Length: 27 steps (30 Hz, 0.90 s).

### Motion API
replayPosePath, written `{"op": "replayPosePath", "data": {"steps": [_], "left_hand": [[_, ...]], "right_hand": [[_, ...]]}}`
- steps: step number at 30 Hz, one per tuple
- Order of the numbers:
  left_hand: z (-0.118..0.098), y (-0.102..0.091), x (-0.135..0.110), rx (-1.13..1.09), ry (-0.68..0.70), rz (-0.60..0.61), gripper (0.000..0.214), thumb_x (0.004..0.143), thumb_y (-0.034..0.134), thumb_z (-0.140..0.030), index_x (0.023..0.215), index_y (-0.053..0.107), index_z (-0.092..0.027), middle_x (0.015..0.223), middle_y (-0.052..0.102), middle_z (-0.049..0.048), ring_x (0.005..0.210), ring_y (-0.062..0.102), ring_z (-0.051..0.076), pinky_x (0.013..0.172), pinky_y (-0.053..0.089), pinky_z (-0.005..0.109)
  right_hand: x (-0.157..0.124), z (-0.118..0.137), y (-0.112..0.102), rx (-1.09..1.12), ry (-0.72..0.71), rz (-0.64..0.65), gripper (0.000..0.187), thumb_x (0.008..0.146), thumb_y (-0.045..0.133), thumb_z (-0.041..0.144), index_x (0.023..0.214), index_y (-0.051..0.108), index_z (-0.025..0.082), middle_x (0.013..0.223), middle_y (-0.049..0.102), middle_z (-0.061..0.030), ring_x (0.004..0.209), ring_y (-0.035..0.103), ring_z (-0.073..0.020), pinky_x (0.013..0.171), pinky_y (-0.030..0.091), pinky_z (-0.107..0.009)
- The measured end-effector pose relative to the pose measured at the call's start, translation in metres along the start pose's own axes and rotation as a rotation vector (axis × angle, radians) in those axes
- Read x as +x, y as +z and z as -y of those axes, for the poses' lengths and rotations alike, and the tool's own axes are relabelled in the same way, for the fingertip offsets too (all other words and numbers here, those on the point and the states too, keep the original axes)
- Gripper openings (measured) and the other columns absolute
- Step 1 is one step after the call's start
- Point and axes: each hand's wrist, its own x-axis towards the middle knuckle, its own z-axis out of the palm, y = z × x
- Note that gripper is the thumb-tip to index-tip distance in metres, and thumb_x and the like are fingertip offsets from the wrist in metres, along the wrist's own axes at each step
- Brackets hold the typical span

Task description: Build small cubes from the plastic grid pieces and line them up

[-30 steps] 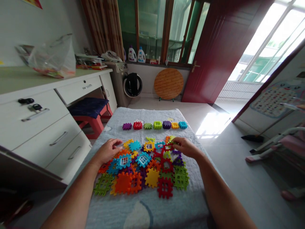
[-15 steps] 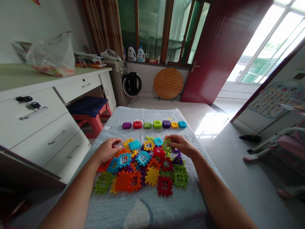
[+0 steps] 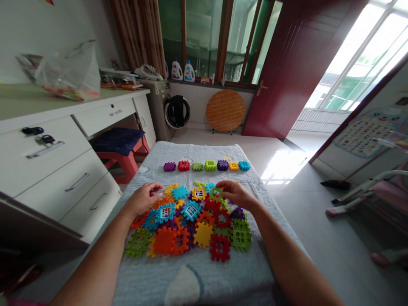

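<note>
A heap of flat, toothed plastic building tiles [image 3: 191,225] in several colours lies on a light blue cloth-covered surface [image 3: 197,276]. My right hand [image 3: 237,195] pinches a green tile [image 3: 216,194] lifted at the heap's far right. My left hand [image 3: 143,199] rests on the heap's left edge, fingers curled over an orange tile [image 3: 159,202]; whether it grips the tile is unclear. Beyond the heap stands a row of several small assembled cubes [image 3: 207,166] in purple, red, green, orange and blue.
White drawers [image 3: 60,165] run along the left, with a red stool and blue cushion [image 3: 123,146] beside them. A washing machine [image 3: 174,110], a round wooden tabletop [image 3: 225,111] and a dark red door [image 3: 293,68] stand at the back. Tiled floor lies to the right.
My right hand has moved left from the heap's far right edge and picked up a green tile. My left hand has stayed put.
</note>
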Motion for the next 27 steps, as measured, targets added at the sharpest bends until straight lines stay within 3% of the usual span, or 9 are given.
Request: {"op": "replayPosePath", "data": {"steps": [5, 9, 11, 14, 17, 22, 25, 27], "left_hand": [[0.003, 0.001, 0.001, 0.016, 0.017, 0.004, 0.045, 0.068, 0.056, -0.05, 0.099, 0.065, -0.018, 0.1, 0.068, 0.0064, 0.076, 0.063, 0.018, 0.071, 0.052, 0.028], [0.005, 0.002, 0.001, 0.028, 0.025, 0.002, 0.044, 0.069, 0.056, -0.05, 0.098, 0.065, -0.018, 0.101, 0.068, 0.0059, 0.077, 0.063, 0.018, 0.072, 0.052, 0.028], [0.006, 0.002, 0.002, 0.038, 0.023, 0.006, 0.044, 0.069, 0.056, -0.05, 0.099, 0.065, -0.018, 0.101, 0.068, 0.0058, 0.077, 0.063, 0.019, 0.072, 0.051, 0.028], [0.005, 0.001, 0.002, 0.047, 0.029, 0.008, 0.045, 0.069, 0.056, -0.05, 0.099, 0.065, -0.019, 0.1, 0.068, 0.0059, 0.078, 0.063, 0.019, 0.074, 0.051, 0.028], [0.002, 0.0, 0.002, 0.06, 0.035, 0.007, 0.044, 0.068, 0.056, -0.049, 0.098, 0.066, -0.019, 0.098, 0.068, 0.0059, 0.078, 0.063, 0.019, 0.075, 0.051, 0.029], [-0.002, -0.001, 0.001, 0.076, 0.043, 0.001, 0.044, 0.067, 0.055, -0.05, 0.096, 0.066, -0.019, 0.098, 0.068, 0.0053, 0.074, 0.062, 0.019, 0.072, 0.05, 0.028], [0.001, 0.0, 0.002, 0.086, 0.048, 0.001, 0.044, 0.066, 0.056, -0.05, 0.096, 0.066, -0.018, 0.098, 0.067, 0.0055, 0.075, 0.062, 0.019, 0.072, 0.05, 0.027], [0.004, 0.0, 0.003, 0.082, 0.051, 0.005, 0.044, 0.066, 0.056, -0.05, 0.096, 0.067, -0.018, 0.097, 0.067, 0.005, 0.075, 0.062, 0.019, 0.072, 0.05, 0.027]], "right_hand": [[-0.002, 0.012, -0.006, -0.283, -0.211, -0.148, 0.024, 0.08, 0.056, 0.021, 0.103, 0.063, 0.02, 0.121, 0.058, -0.0083, 0.102, 0.058, -0.0172, 0.079, 0.05, -0.03], [-0.001, 0.017, -0.02, -0.397, -0.157, -0.219, 0.025, 0.079, 0.056, 0.021, 0.103, 0.063, 0.019, 0.11, 0.063, -0.0072, 0.091, 0.06, -0.0159, 0.073, 0.05, -0.029], [-0.001, 0.021, -0.027, -0.449, -0.092, -0.16, 0.022, 0.079, 0.056, 0.021, 0.099, 0.063, 0.018, 0.096, 0.065, -0.005, 0.08, 0.059, -0.0138, 0.07, 0.048, -0.028], [-0.009, 0.034, -0.034, -0.612, -0.033, 0.055, 0.021, 0.077, 0.061, 0.026, 0.096, 0.064, 0.017, 0.087, 0.064, -0.0036, 0.075, 0.057, -0.0142, 0.07, 0.046, -0.028], [-0.031, 0.051, -0.033, -0.798, -0.001, 0.242, 0.05, 0.067, 0.074, 0.04, 0.109, 0.062, 0.018, 0.099, 0.061, -0.0075, 0.089, 0.055, -0.021, 0.082, 0.045, -0.036], [-0.085, 0.062, -0.013, -0.915, 0.111, 0.312, 0.104, 0.054, 0.078, 0.055, 0.142, 0.036, 0.019, 0.137, 0.041, -0.0157, 0.121, 0.04, -0.0346, 0.101, 0.035, -0.048], [-0.105, 0.059, 0.0, -0.956, 0.173, 0.267, 0.109, 0.052, 0.079, 0.055, 0.144, 0.033, 0.02, 0.144, 0.032, -0.0161, 0.125, 0.033, -0.0383, 0.101, 0.034, -0.051], [-0.108, 0.056, 0.004, -0.957, 0.168, 0.235, 0.102, 0.053, 0.079, 0.049, 0.142, 0.036, 0.021, 0.142, 0.035, -0.0149, 0.123, 0.036, -0.0365, 0.101, 0.035, -0.049]]}}
